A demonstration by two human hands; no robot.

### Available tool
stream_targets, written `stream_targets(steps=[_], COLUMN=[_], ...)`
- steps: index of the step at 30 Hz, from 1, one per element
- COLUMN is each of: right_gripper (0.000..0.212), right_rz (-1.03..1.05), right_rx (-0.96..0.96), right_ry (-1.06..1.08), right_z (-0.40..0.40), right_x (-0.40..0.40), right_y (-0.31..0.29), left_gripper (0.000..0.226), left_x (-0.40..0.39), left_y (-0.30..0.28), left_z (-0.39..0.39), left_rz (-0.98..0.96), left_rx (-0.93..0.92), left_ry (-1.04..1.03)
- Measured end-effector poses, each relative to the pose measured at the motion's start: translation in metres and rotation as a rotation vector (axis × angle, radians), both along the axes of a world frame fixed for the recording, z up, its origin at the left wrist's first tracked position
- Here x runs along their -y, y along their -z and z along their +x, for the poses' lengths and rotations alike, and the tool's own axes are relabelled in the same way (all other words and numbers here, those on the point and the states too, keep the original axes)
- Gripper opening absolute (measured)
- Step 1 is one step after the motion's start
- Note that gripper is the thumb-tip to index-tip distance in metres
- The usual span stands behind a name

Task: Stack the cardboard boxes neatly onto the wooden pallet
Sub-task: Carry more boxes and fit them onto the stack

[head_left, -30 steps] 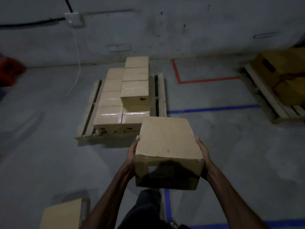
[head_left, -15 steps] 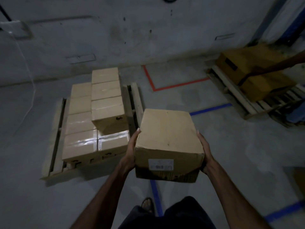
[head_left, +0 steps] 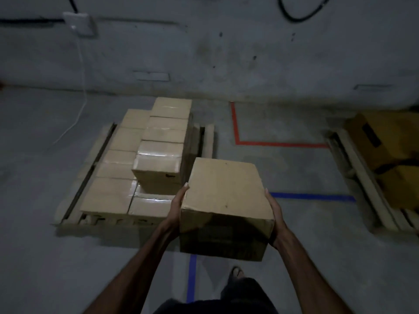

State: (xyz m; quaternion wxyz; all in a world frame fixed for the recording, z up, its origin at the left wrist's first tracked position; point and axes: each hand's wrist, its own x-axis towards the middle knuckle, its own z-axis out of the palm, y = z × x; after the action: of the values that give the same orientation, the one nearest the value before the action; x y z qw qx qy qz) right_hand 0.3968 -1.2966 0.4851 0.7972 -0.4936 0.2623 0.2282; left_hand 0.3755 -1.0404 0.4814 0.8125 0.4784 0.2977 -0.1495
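I carry a plain cardboard box at waist height, a little in front of and to the right of the wooden pallet. My left hand presses flat on its left side, thumb up by the top edge. My right hand presses on its right side. The pallet on the floor bears a lower layer of boxes and an upper row of boxes along its right half. A strip of bare slats shows on the pallet's right.
A second pallet with larger yellowish boxes lies at the right. Blue tape and red tape mark the grey floor. A white cable hangs down the back wall. My foot shows below the box.
The view has swung left and the pallet now sits nearer the middle. Another person's arm at the right pallet is out of sight. The box stays between my hands.
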Motion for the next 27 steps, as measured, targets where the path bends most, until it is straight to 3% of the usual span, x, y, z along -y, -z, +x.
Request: stream_targets(steps=[11,20,24,27], right_gripper=[0.060,0.061,0.051,0.067], right_rz=[-0.059,-0.065,-0.018,-0.065], right_rx=[0.028,-0.002,-0.008,0.068], right_ry=[-0.573,-0.863,-0.970,-1.036], right_z=[0.171,0.215,0.231,0.239], right_x=[-0.056,-0.164,-0.206,-0.237], right_y=[-0.004,0.015,0.016,0.017], left_gripper=[0.056,0.049,0.048,0.053], left_x=[-0.006,-0.055,-0.080,-0.098], left_y=[0.003,0.022,0.030,0.035], left_z=[0.030,0.025,0.030,0.031], left_rz=[-0.033,-0.085,-0.083,-0.129], left_rx=[0.002,-0.030,-0.059,-0.045], left_ry=[-0.512,-0.830,-0.909,-0.992])
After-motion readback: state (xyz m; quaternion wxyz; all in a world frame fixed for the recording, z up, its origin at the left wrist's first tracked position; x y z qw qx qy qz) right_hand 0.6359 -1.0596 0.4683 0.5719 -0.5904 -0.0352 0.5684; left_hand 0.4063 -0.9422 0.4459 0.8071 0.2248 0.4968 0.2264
